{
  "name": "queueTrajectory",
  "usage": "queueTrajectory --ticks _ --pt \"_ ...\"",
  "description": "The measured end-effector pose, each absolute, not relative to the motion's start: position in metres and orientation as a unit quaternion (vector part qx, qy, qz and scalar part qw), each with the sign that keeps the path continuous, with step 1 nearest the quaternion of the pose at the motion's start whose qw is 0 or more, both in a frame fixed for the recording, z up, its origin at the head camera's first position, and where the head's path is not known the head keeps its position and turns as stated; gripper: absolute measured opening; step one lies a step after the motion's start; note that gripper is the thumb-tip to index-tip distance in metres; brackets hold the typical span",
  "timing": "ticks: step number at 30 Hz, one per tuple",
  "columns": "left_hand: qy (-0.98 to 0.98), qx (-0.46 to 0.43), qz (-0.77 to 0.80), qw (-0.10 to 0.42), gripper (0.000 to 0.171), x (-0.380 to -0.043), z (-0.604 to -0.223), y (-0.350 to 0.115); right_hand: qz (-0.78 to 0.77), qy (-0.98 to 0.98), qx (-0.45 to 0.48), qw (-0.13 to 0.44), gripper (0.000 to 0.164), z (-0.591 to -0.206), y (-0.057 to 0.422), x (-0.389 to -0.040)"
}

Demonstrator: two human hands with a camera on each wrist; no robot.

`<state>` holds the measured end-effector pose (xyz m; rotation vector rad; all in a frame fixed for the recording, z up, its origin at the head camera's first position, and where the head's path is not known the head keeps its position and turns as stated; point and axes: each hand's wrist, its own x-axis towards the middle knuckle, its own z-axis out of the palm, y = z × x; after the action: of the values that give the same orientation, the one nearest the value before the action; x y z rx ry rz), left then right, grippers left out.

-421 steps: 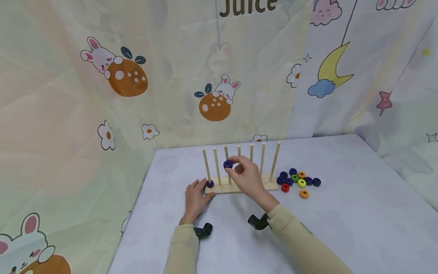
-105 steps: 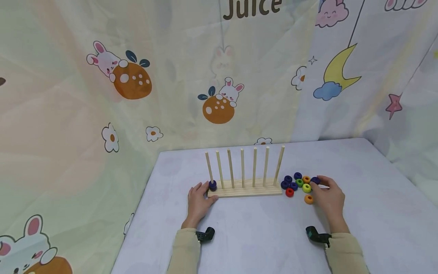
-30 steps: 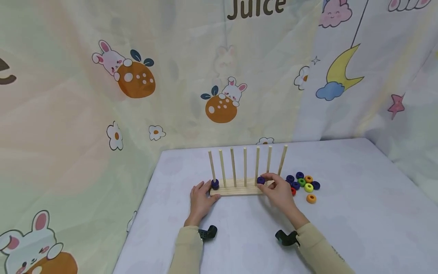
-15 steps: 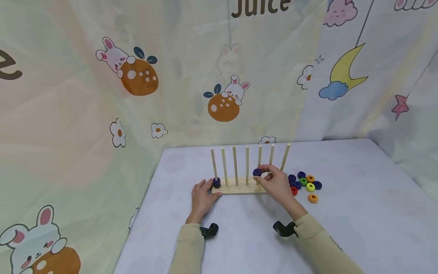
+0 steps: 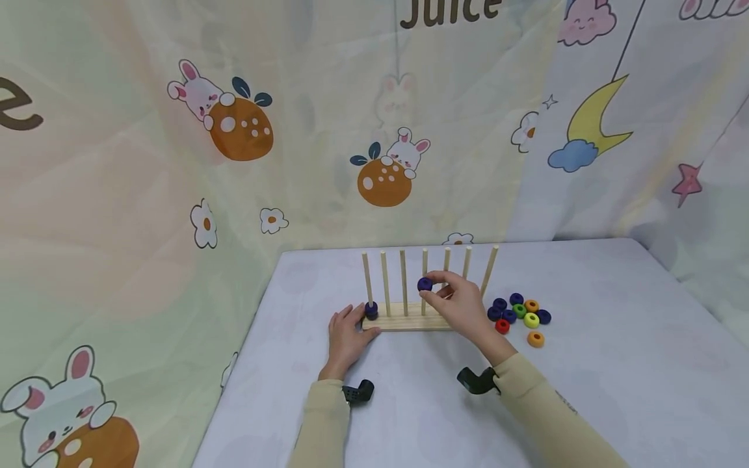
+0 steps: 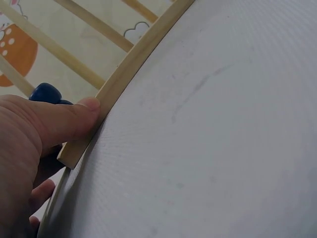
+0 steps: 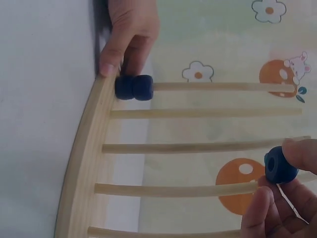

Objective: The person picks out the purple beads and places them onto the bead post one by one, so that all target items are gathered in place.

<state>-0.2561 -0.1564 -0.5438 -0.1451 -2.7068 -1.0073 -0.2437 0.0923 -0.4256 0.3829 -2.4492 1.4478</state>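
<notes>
A wooden peg rack (image 5: 404, 323) with a row of upright pegs stands on the table. Two dark blue beads (image 7: 133, 87) are stacked at the foot of its leftmost peg. My left hand (image 5: 346, 339) grips the rack's left end; in the left wrist view its thumb (image 6: 89, 106) lies on the base's edge, other fingers partly hidden behind. Between thumb and fingers of my right hand (image 5: 459, 305) is pinched another blue bead (image 5: 424, 285), held in front of the middle pegs near their upper half. The right wrist view shows that bead's hole, off any peg.
Right of the rack lies a loose cluster of beads: several blue ones (image 5: 509, 316), a green bead (image 5: 519, 311), a yellow bead (image 5: 531, 320), a red bead (image 5: 502, 326) and two orange ones (image 5: 535, 338). A patterned cloth (image 5: 316, 162) hangs behind the white table (image 5: 409, 403).
Two blue beads now sit on the leftmost peg, where one was at first. Lately my right hand has carried a blue bead leftward and up from the cluster. My left hand keeps its place.
</notes>
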Motion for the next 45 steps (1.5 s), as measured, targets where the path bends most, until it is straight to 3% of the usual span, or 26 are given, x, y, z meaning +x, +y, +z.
queueTrajectory --ticks 30,45 --pt "-0.93 -0.045 -0.343 0.124 0.065 -0.259 -0.544 -0.157 0.498 -0.81 0.246 0.188 0.033 -0.379 0.036 -0.25" --pt "-0.93 -0.044 -0.343 0.121 0.066 -0.257 -0.54 -0.156 0.508 -0.804 0.247 0.186 0.035 -0.365 0.017 -0.267"
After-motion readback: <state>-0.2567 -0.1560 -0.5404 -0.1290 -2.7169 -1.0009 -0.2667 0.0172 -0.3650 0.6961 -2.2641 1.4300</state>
